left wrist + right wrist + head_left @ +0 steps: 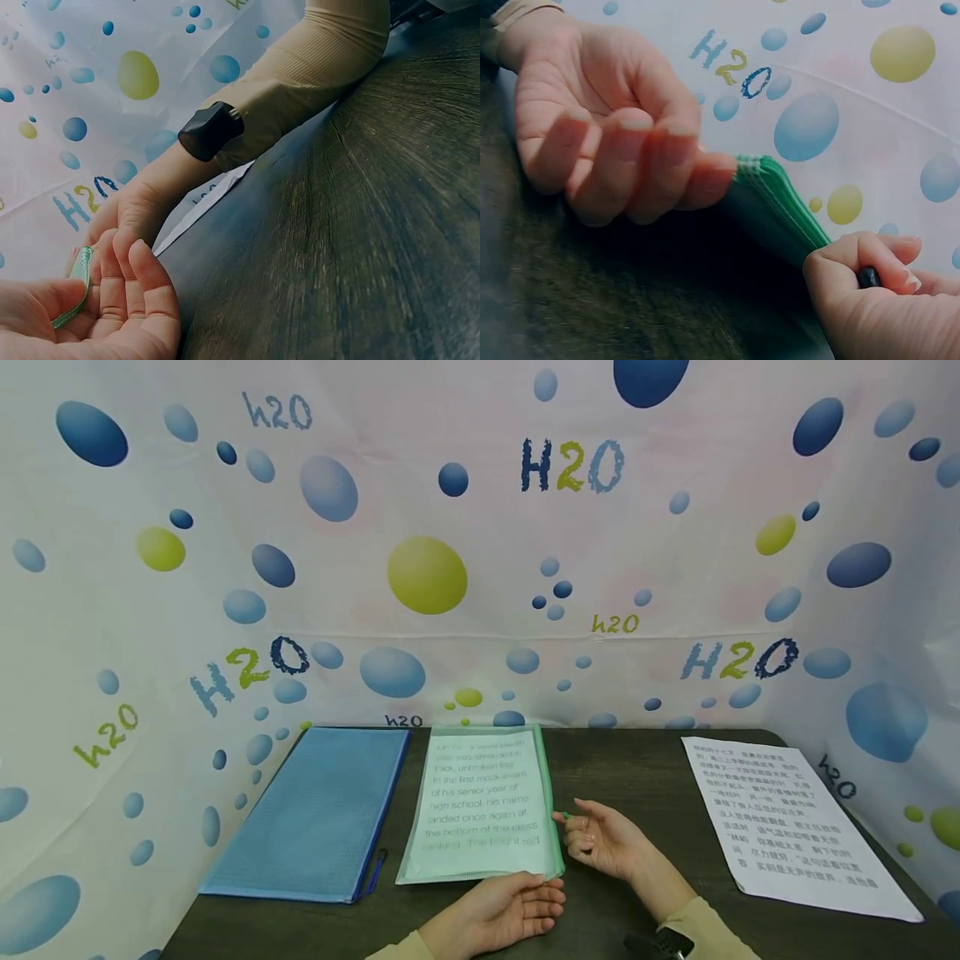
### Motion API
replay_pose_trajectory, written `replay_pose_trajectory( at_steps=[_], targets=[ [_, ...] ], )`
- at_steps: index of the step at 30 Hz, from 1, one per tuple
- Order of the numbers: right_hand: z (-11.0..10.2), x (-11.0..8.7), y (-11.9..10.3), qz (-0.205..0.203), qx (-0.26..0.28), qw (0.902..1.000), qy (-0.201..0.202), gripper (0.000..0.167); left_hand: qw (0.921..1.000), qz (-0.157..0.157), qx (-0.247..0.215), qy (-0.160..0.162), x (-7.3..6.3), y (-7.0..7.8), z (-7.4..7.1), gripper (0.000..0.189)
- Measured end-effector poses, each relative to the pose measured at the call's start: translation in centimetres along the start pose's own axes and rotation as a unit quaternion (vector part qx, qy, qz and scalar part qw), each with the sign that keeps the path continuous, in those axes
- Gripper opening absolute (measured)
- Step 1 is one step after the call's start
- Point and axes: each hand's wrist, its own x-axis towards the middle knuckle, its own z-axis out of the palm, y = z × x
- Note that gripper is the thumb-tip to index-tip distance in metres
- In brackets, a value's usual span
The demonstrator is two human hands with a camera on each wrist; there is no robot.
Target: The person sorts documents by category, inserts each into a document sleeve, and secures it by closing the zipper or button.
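Note:
A translucent green zip pouch [547,781] lies in the middle of the table with a sheet printed in English [480,793] inside it. My left hand [510,914], palm turned up, pinches the pouch's near right corner between thumb and fingers. That green corner [84,277] shows between thumb and fingers in the left wrist view. Along the pouch's right edge, my right hand [603,843] pinches a small pull at the zip, with a bit of green at its fingertips. A small dark piece [868,277] shows between its fingers in the right wrist view.
To the left lies a blue zip folder [307,810] with a dark blue pull [377,870] by its near right corner. A page of printed Chinese text [795,827] lies at the right. A dotted backdrop [480,527] stands behind the dark table [630,760].

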Motion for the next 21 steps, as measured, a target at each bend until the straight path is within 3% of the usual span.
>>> replay_pose_trajectory(
  at_steps=[11,21],
  targets=[
    [-0.2,1.3,-1.0,-0.021,0.001,0.9996,0.019,0.04,1.0,-0.001,-0.003,-0.004,-0.1,0.0,0.0,0.044],
    [-0.2,2.4,-2.1,-0.032,0.02,0.999,0.025,0.04,0.9999,0.002,-0.003,-0.01,0.1,-0.2,-0.1,0.041]
  ],
)
